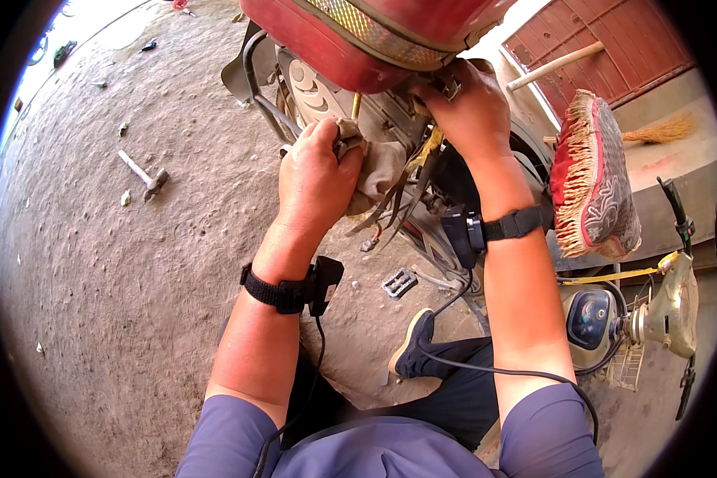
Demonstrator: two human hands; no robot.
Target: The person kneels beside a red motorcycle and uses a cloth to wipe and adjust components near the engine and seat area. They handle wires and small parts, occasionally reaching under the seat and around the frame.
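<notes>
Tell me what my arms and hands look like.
Your left hand and right hand are gloveless. Each forearm wears a black strap with a boxy black device trailing a black cable. Short purplish-blue sleeves cover the upper arms.

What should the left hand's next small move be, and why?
Probably the left hand should ease the crumpled tan cloth leftward: its lower part hangs right beside the loose dark cables and might snag on them. The right hand is up at the lower edge of the rounded red box, so it seems poorly placed to help.
</notes>
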